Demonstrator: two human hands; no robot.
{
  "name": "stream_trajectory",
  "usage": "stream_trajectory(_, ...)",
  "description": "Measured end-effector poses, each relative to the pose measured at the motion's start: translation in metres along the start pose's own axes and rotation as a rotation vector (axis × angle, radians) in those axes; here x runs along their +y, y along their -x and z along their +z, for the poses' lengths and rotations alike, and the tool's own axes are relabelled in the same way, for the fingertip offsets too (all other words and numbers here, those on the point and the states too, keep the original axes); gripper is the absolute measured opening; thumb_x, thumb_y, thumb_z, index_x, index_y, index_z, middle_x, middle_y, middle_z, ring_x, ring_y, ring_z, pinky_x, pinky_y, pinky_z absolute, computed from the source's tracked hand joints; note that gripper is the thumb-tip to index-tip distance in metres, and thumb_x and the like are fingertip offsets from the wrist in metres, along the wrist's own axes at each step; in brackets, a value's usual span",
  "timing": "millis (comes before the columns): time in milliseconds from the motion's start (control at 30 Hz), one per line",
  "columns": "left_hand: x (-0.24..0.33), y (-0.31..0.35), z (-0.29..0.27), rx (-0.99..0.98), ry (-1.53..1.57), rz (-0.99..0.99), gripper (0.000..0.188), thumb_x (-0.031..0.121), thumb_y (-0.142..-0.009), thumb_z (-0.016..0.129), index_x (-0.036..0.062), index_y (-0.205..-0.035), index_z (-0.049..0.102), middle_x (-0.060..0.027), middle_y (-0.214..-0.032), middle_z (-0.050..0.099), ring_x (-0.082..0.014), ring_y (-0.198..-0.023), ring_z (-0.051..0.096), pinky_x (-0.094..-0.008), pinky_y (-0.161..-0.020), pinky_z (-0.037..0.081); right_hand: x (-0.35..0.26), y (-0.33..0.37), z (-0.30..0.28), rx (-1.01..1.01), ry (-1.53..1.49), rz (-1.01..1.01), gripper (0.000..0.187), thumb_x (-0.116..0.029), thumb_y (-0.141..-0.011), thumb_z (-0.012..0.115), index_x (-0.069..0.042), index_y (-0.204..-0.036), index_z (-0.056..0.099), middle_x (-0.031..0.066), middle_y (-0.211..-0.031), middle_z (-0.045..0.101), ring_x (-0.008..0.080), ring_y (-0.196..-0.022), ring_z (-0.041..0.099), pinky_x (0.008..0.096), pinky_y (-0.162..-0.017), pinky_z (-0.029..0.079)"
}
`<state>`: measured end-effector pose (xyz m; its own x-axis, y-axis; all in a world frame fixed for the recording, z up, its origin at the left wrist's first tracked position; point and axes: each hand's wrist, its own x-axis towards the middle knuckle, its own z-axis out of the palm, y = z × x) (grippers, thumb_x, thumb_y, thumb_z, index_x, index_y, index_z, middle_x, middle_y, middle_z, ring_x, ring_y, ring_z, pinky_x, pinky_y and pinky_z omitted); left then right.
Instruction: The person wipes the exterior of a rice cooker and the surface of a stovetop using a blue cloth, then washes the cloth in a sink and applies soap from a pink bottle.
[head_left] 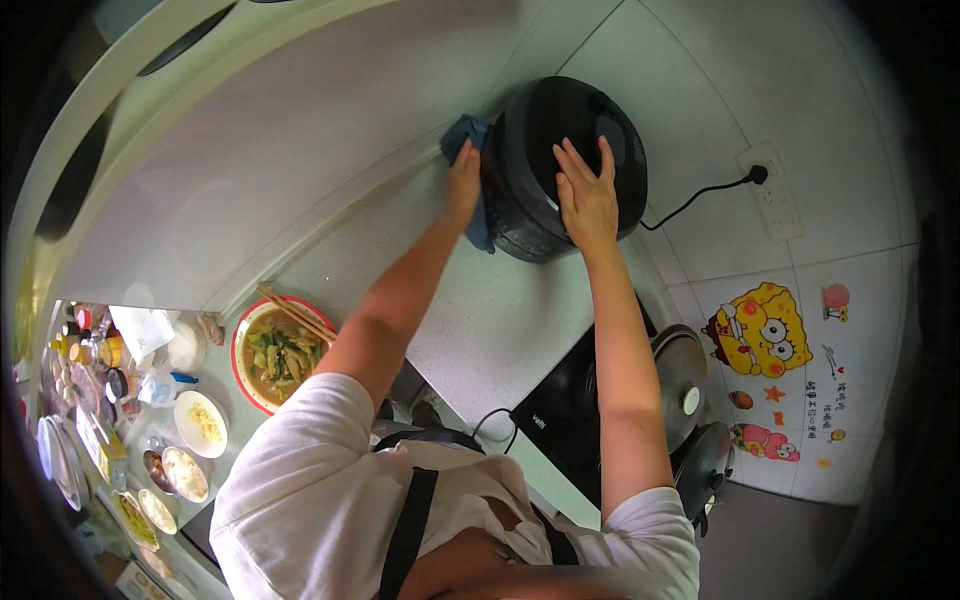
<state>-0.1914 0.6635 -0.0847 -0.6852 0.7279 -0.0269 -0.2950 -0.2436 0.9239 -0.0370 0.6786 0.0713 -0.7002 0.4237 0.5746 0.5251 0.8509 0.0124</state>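
Locate cooker (525, 195) at far corner of worktop (480, 320), covered by lid (548, 115), with cord (695, 193) running from behind it to socket (778, 195). Note right hand (590, 205) open, with fingers spread on lid; note left hand (463, 187) at cooker's left side, touching blue cloth (483, 225), with fingers extended. Cannot tell grip from mere contact there. Judge as done: positioning and covering of cooker. Judge as left: withdrawal of both hands and cloth. Cannot tell from this view any further work outstanding
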Motion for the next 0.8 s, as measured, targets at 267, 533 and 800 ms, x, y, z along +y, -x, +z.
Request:
stream_trajectory(267, -0.026, 0.016, -0.01, 0.039, 0.073, -0.122, 0.049, 0.031, -0.094, 0.036, -0.0018, -0.131, 0.035, -0.0157, -0.135, 0.036, -0.0238, -0.122, 0.035, -0.0281, -0.101, 0.025, -0.001, 0.001, -0.001, -0.027, -0.015, 0.051, 0.032, -0.023, -0.089, 0.042, -0.01, -0.114, 0.057, 0.0052, -0.12, 0.054, 0.0377, -0.123, 0.031, 0.0411, -0.1, 0.03)
stream_trajectory(533, 0.013, 0.071, -0.005, 0.101, -0.332, 0.286, 0.036, 0.013, -0.085, 0.053, -0.0023, -0.117, 0.046, -0.0179, -0.116, 0.048, -0.03, -0.11, 0.044, -0.0331, -0.095, 0.031, 0.001, 0.0, 0.001, -0.022, -0.001, 0.023, 0.031, -0.023, -0.089, 0.042, -0.012, -0.115, 0.056, 0.0045, -0.121, 0.054, 0.0379, -0.123, 0.03, 0.0413, -0.1, 0.029)
stream_trajectory(800, 0.03, 0.029, -0.021, 0.008, -0.31, 0.33, 0.023, 0.007, -0.077, 0.062, 0.0007, -0.097, 0.052, -0.0141, -0.094, 0.055, -0.0265, -0.087, 0.053, -0.0302, -0.081, 0.039, 0.001, 0.001, 0.002, 0.0, 0.023, 0.033, 0.03, -0.019, -0.085, 0.047, -0.013, -0.112, 0.058, 0.0031, -0.12, 0.055, 0.0369, -0.121, 0.034, 0.0403, -0.097, 0.033)
